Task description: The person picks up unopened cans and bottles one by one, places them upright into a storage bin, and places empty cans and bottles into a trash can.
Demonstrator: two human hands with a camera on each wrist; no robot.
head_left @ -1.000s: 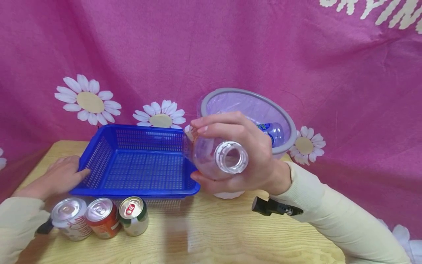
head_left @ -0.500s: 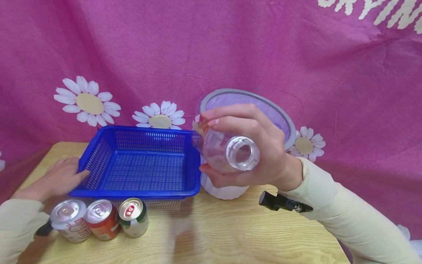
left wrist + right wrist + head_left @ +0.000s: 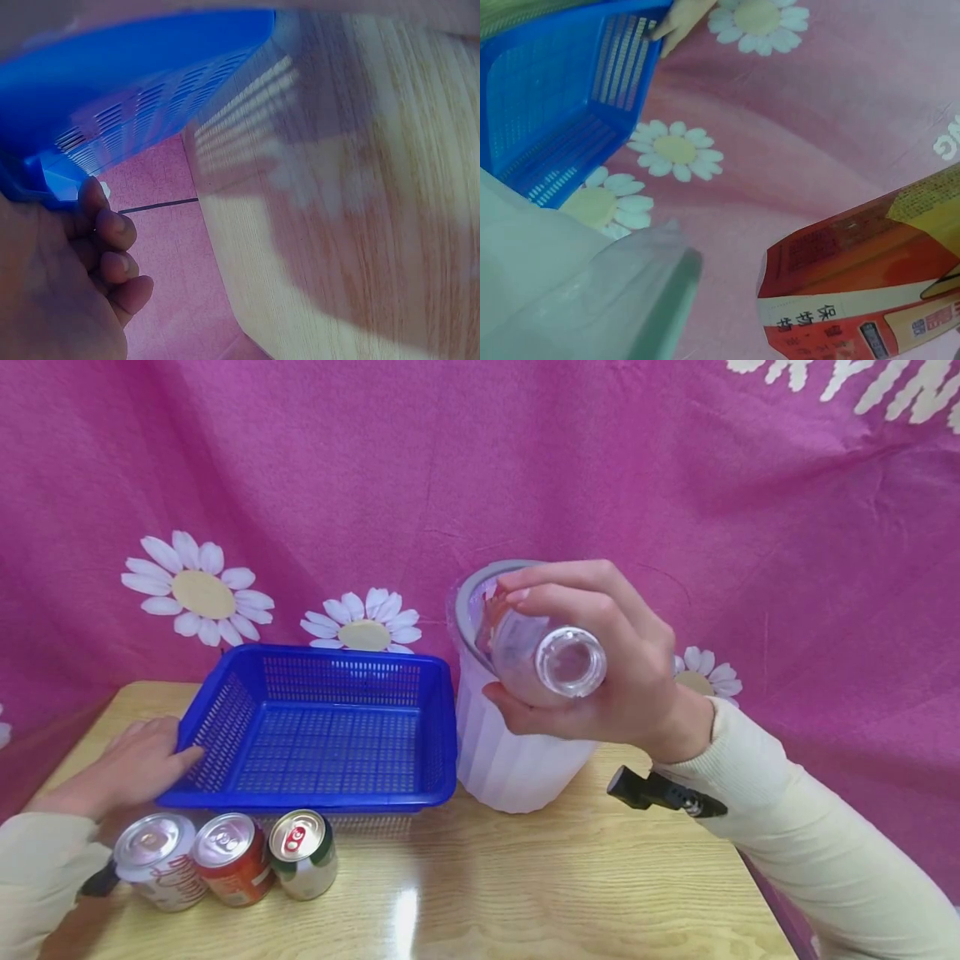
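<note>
In the head view my right hand (image 3: 630, 652) grips a clear plastic bottle (image 3: 517, 664), its capless mouth facing the camera. The bottle is held up over the white ribbed bin (image 3: 521, 768) and covers most of its opening. Its red and yellow printed label (image 3: 855, 281) fills the lower right of the right wrist view. My left hand (image 3: 135, 768) holds the left rim of a blue plastic basket (image 3: 337, 797), thumb over the edge. Curled fingers (image 3: 116, 229) of this hand show beside the basket's side in the left wrist view.
Before the basket stand a silver-white can (image 3: 161, 864), an orange-red can (image 3: 234, 864) and a green-and-white can (image 3: 303, 856) in a row. All rest on a wooden table (image 3: 555, 877). A pink cloth (image 3: 337, 485) with daisies hangs behind. A plastic liner covers the bin's grey rim (image 3: 487, 577).
My right hand has carried the bottle right and upward, from beside the basket's right end to over the bin. My left hand, the basket and the cans have stayed put.
</note>
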